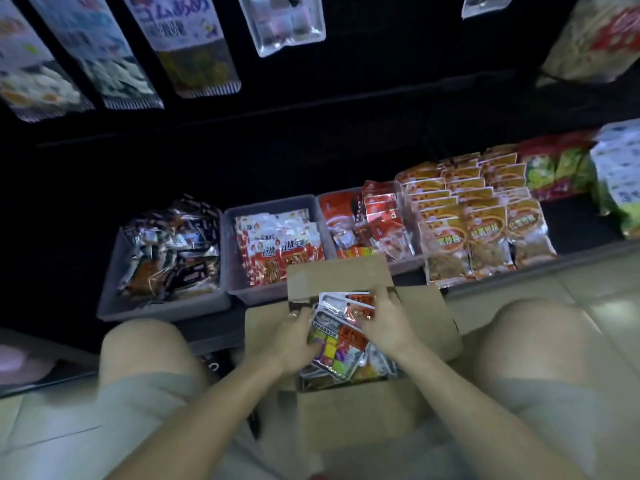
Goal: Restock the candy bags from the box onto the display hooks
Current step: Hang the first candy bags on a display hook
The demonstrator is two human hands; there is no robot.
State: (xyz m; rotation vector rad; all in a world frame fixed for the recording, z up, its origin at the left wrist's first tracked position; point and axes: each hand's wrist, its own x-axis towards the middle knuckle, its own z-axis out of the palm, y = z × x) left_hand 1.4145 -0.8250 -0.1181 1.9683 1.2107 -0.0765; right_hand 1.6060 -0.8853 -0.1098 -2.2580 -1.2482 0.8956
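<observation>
I'm looking at a dim shop aisle, pale tiled floor point(588, 289), black display wall behind. Person crouches, knees either side of an open cardboard box point(346, 410) on the floor, flaps up.

Low shelf in front: 3 grey bins point(166, 306) side by side w/ small snack packs – dark/silver ones left, red-white middle, red ones right. Right of the bins, rows of orange snack bags point(485, 230) standing up, then green/red bags point(557, 168) further right. Hanging bags point(180, 39) up top on the wall, hooks themselves not visible to me.

Left hand point(294, 341): fingers curled round the left edge of a bunch of candy bags point(343, 327), gripping it. Right hand point(384, 317): fingers bent over the top right of the same bunch, holding it from that side. Bunch sits just above/inside the box mouth, more bags loose in the box under it.

Text: hanging bag w/ Japanese print, reads approx "ゴムあめ". Orange bags carry Chinese chars, too blurred for me to read. Candy bag labels red/orange + multicolour squares, writing illegible.
</observation>
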